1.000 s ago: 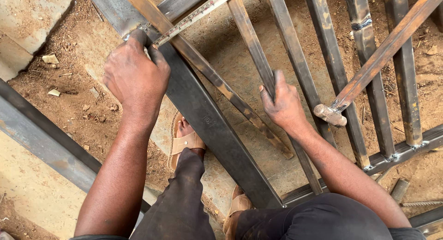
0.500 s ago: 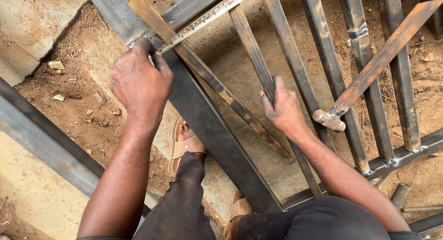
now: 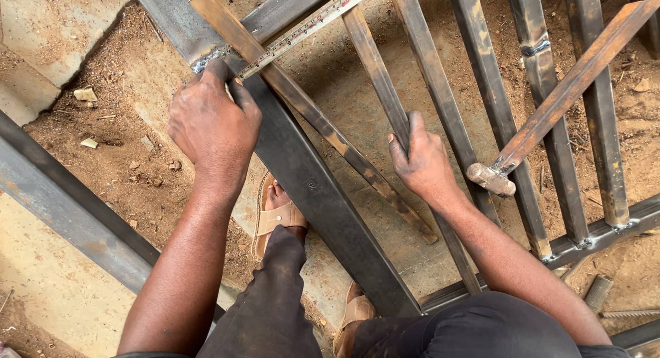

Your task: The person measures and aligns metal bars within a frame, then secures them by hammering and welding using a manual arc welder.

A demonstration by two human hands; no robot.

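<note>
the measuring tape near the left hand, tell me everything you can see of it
The measuring tape is a narrow pale yellowish blade with fine dark graduation marks, looking like thin metal. It is drawn out straight and lies slanting from beside the left hand up toward the top of the frame. It rests across a rusty flat bar and the broad grey steel beam. Its lower end sits by the fingertips of that hand; whether they pinch it is unclear. Its case is not in view.

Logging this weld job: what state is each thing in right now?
Left hand: gripping the frame bar's top end.
Right hand: holding an upright bar.
Frame bar: lying flat, dark.
Loose strip: rusty, laid diagonally.
Ruler: lying across the bars.
Hammer: resting on the bars, unheld.
</note>
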